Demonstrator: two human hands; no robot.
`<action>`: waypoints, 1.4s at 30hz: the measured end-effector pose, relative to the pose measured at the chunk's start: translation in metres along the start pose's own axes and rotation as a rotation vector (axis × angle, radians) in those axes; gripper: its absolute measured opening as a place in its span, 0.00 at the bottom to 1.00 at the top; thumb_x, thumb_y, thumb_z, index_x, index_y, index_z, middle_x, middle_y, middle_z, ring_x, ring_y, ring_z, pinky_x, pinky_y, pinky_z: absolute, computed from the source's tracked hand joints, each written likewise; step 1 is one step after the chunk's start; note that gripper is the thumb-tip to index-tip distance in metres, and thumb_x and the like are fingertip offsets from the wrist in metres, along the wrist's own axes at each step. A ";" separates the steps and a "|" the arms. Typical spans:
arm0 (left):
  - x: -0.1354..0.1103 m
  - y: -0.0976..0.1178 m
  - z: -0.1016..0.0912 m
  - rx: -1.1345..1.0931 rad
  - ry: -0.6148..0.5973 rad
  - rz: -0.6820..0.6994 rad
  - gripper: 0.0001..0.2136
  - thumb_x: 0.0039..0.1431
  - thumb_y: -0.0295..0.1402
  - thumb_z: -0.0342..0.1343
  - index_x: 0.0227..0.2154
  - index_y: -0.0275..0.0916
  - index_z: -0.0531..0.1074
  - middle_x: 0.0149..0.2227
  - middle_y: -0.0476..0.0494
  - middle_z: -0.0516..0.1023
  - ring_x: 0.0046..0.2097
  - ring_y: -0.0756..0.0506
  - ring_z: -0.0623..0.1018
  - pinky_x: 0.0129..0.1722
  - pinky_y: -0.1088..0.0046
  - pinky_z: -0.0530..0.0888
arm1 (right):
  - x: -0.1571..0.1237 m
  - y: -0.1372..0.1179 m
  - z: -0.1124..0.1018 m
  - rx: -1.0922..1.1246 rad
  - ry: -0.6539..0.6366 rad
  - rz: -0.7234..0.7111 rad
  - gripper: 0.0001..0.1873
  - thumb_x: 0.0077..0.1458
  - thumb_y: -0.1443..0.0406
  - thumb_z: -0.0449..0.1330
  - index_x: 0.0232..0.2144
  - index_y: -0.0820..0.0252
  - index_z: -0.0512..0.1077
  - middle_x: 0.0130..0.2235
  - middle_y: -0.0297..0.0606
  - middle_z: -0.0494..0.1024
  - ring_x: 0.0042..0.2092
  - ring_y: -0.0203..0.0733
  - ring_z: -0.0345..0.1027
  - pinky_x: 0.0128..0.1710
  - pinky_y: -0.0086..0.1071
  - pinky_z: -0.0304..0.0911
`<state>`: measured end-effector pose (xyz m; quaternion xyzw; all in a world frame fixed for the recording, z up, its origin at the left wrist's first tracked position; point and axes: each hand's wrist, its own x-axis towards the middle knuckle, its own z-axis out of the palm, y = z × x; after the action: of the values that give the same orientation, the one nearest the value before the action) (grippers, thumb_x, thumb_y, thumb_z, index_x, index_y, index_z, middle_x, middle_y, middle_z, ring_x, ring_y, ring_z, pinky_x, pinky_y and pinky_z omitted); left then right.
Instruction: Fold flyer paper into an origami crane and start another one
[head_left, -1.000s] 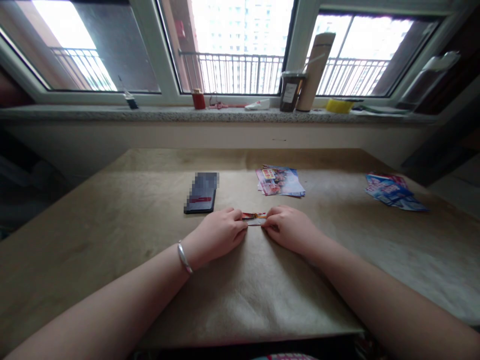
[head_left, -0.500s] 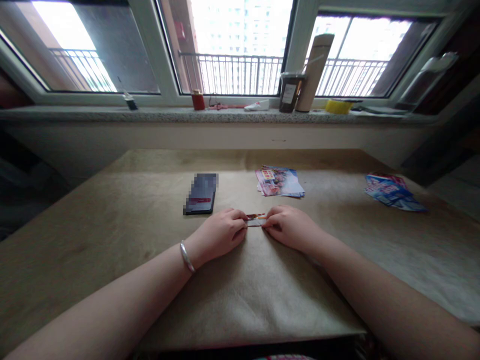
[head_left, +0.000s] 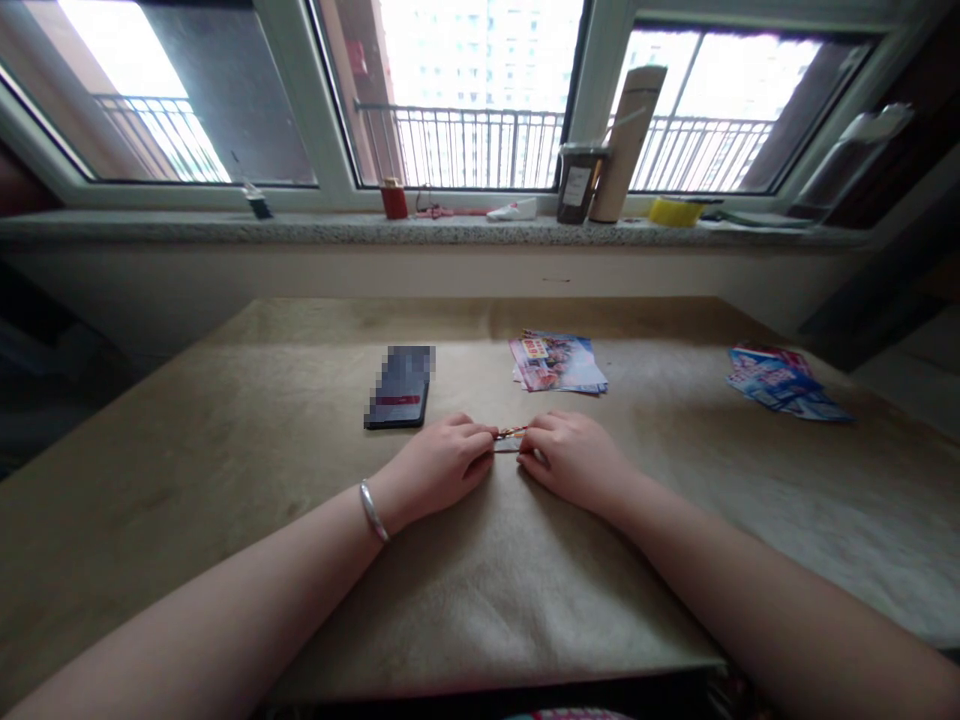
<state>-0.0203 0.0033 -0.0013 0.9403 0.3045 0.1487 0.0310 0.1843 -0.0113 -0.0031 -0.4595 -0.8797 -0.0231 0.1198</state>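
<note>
A small folded piece of paper (head_left: 507, 444), pale with a coloured strip along its far edge, lies low on the table between my hands. My left hand (head_left: 451, 460) has its fingers closed on the left end. At the right end my right hand (head_left: 574, 455) presses its thumb and fingers together on the same paper. Both ends of the paper are hidden under the fingers. A dark phone (head_left: 400, 388) rests beyond my left hand. Past my right hand sits a stack of printed colour sheets (head_left: 561, 362).
A second spread of blue and red printed sheets (head_left: 786, 383) is on the right of the brown-covered table (head_left: 187, 450). Along the stone windowsill (head_left: 300, 228) stand a red container (head_left: 393, 199), a dark jar (head_left: 577, 190), a cardboard tube (head_left: 630, 145) and a roll of yellow tape (head_left: 675, 211).
My right hand has shifted slightly left along the paper, so less of it shows between the hands. My left hand stays nearly in place.
</note>
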 end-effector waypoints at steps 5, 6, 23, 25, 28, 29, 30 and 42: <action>0.000 0.002 0.000 0.045 -0.005 0.001 0.06 0.60 0.26 0.48 0.34 0.35 0.70 0.36 0.42 0.76 0.40 0.44 0.72 0.44 0.67 0.72 | 0.004 0.002 0.008 -0.003 0.056 -0.041 0.08 0.57 0.63 0.56 0.35 0.58 0.74 0.36 0.39 0.76 0.39 0.42 0.65 0.38 0.34 0.58; 0.000 0.002 0.001 0.052 -0.007 -0.004 0.06 0.61 0.27 0.48 0.35 0.34 0.70 0.36 0.41 0.75 0.40 0.44 0.72 0.44 0.67 0.72 | 0.005 0.004 0.009 0.004 0.065 -0.061 0.08 0.57 0.63 0.55 0.35 0.58 0.75 0.37 0.39 0.76 0.39 0.42 0.65 0.38 0.34 0.58; -0.003 -0.005 0.007 -0.035 0.024 0.010 0.06 0.60 0.25 0.49 0.37 0.36 0.70 0.41 0.43 0.76 0.44 0.45 0.72 0.47 0.68 0.71 | 0.008 0.006 0.013 -0.023 0.096 -0.108 0.09 0.56 0.65 0.55 0.32 0.57 0.75 0.33 0.35 0.76 0.37 0.40 0.67 0.36 0.32 0.57; -0.003 -0.006 0.008 -0.049 0.028 0.002 0.07 0.60 0.25 0.49 0.38 0.37 0.70 0.40 0.44 0.76 0.43 0.46 0.72 0.46 0.68 0.71 | 0.007 0.005 0.014 0.003 0.108 -0.098 0.08 0.56 0.66 0.54 0.31 0.58 0.75 0.34 0.36 0.76 0.37 0.40 0.67 0.35 0.31 0.58; -0.003 -0.006 0.008 -0.054 0.044 -0.072 0.07 0.62 0.27 0.47 0.38 0.36 0.70 0.35 0.44 0.76 0.39 0.46 0.73 0.40 0.70 0.72 | 0.006 0.002 0.014 0.083 0.140 -0.081 0.08 0.55 0.67 0.54 0.30 0.58 0.74 0.39 0.37 0.76 0.39 0.38 0.67 0.37 0.30 0.59; -0.003 -0.006 0.009 -0.053 0.047 -0.093 0.07 0.63 0.28 0.46 0.38 0.36 0.70 0.34 0.44 0.75 0.38 0.46 0.73 0.38 0.71 0.72 | 0.006 0.001 0.014 0.106 0.140 -0.074 0.07 0.54 0.67 0.54 0.30 0.59 0.74 0.40 0.37 0.76 0.39 0.38 0.67 0.37 0.30 0.59; -0.003 -0.006 0.009 -0.051 0.046 -0.105 0.08 0.63 0.29 0.46 0.37 0.36 0.70 0.33 0.44 0.75 0.37 0.46 0.73 0.37 0.71 0.72 | 0.006 0.000 0.014 0.122 0.131 -0.067 0.07 0.54 0.67 0.54 0.30 0.59 0.73 0.39 0.37 0.76 0.39 0.39 0.67 0.37 0.30 0.59; -0.002 -0.007 0.010 -0.065 0.032 -0.104 0.09 0.63 0.26 0.45 0.38 0.37 0.70 0.32 0.44 0.75 0.38 0.46 0.73 0.38 0.71 0.71 | 0.011 0.004 0.020 0.299 0.099 0.038 0.08 0.55 0.69 0.53 0.33 0.60 0.73 0.35 0.39 0.74 0.39 0.40 0.65 0.40 0.31 0.59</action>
<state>-0.0228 0.0078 -0.0127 0.9191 0.3486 0.1719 0.0641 0.1778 0.0024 -0.0199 -0.4516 -0.8575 0.0878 0.2303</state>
